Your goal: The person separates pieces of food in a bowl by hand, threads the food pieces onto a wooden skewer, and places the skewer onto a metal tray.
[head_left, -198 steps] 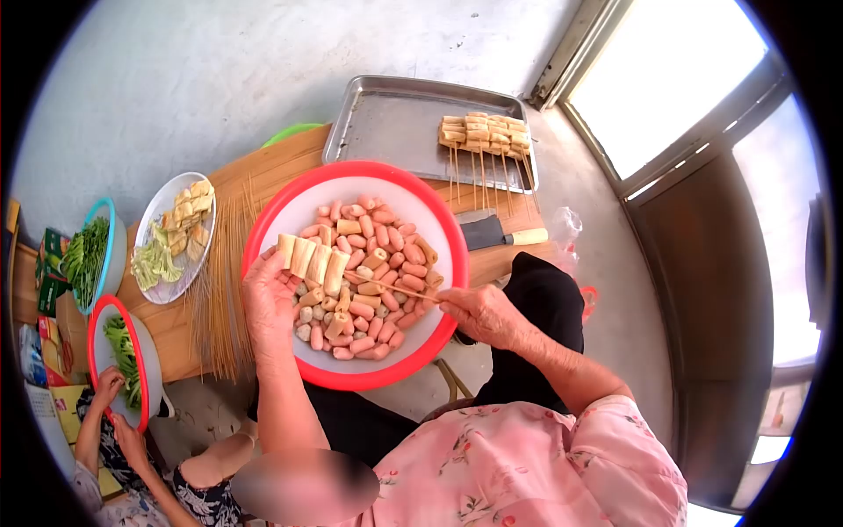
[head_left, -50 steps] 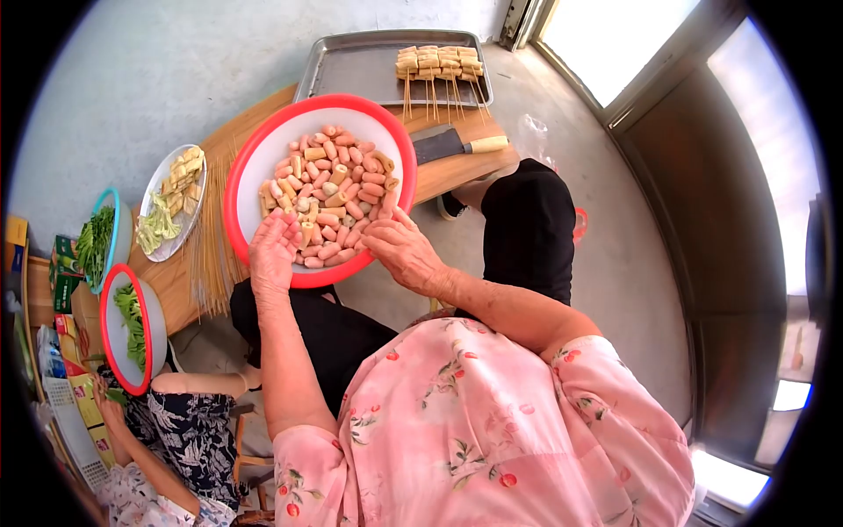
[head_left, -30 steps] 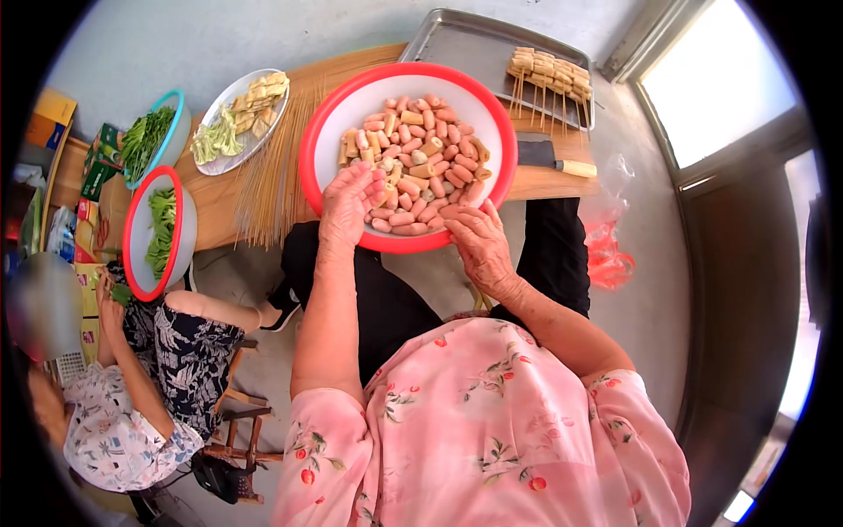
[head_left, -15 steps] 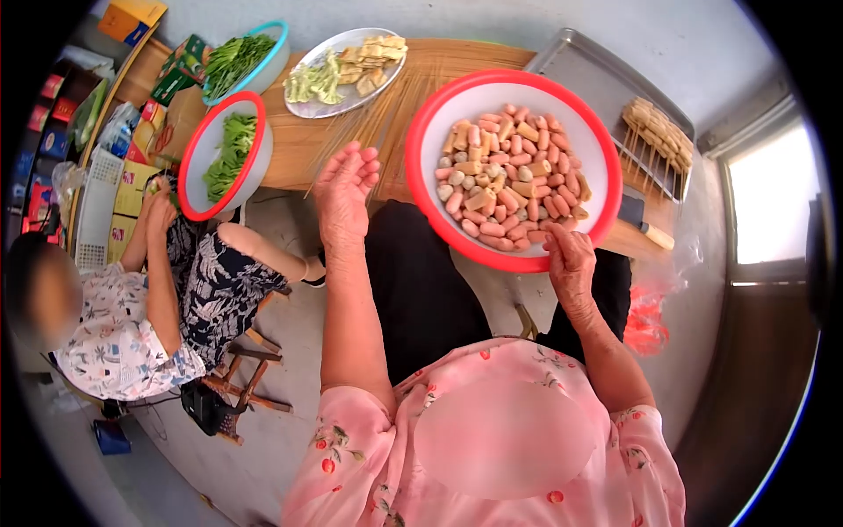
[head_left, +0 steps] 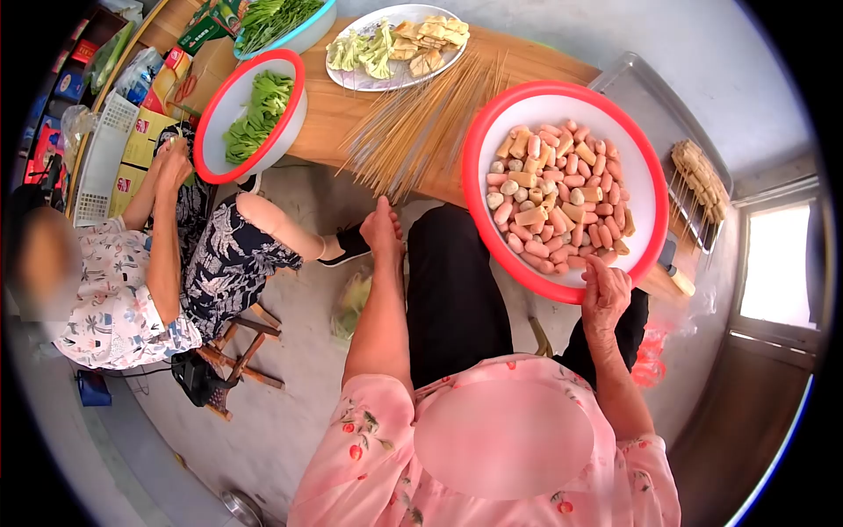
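Observation:
My left hand is closed, its thumb at the near ends of a spread of bamboo skewers on the table. Whether a skewer is between its fingers I cannot make out. My right hand has its fingers curled together at the near rim of a red-rimmed white basin. Anything in that pinch is hidden. Inside the basin lie many small pink sausages, tan cut rolls and greyish balls.
An oval plate holds cabbage and tofu-like slices. Leafy greens fill a smaller red-rimmed basin and a blue basin. Filled skewers lie on a metal tray, near a knife handle. A co-worker sits at left.
My left hand has come down from above the table to the skewers' near ends, its fingers closing. My right hand stays by the basin's rim. The view has shifted left.

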A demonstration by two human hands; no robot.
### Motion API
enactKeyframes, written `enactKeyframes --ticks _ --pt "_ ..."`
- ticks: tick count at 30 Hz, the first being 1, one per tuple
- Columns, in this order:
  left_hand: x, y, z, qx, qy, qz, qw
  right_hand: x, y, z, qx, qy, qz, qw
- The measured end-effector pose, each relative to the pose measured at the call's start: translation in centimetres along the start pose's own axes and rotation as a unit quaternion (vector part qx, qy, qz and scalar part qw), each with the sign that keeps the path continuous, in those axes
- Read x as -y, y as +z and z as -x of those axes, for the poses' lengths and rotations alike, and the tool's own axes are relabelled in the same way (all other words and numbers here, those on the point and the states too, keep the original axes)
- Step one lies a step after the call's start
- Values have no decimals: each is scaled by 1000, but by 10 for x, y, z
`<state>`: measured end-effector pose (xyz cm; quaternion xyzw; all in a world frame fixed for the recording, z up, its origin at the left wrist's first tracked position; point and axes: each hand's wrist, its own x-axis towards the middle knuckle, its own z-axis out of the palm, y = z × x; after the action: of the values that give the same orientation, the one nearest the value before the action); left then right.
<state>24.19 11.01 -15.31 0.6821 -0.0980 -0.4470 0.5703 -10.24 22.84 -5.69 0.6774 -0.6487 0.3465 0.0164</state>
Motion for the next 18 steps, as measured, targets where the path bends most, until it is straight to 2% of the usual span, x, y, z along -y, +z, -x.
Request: enactKeyframes --ticks 3,8,15,17,18 --pt "-1 3 -2 -4 -4 -2 1000 1 0 0 0 5 -2 1000" --pt "4 4 -9 50 37 -7 998 1 0 0 -1 3 -3 1000" --pt "6 3 -10 47 80 -59 994 1 -1 -1 -4 0 -10 1000" --pt "7 1 -13 -3 180 -205 962 1 -1 -2 -5 -3 -9 1000" --pt "3 -1 -10 -2 183 -205 962 0 -1 -1 -5 -5 -7 1000"
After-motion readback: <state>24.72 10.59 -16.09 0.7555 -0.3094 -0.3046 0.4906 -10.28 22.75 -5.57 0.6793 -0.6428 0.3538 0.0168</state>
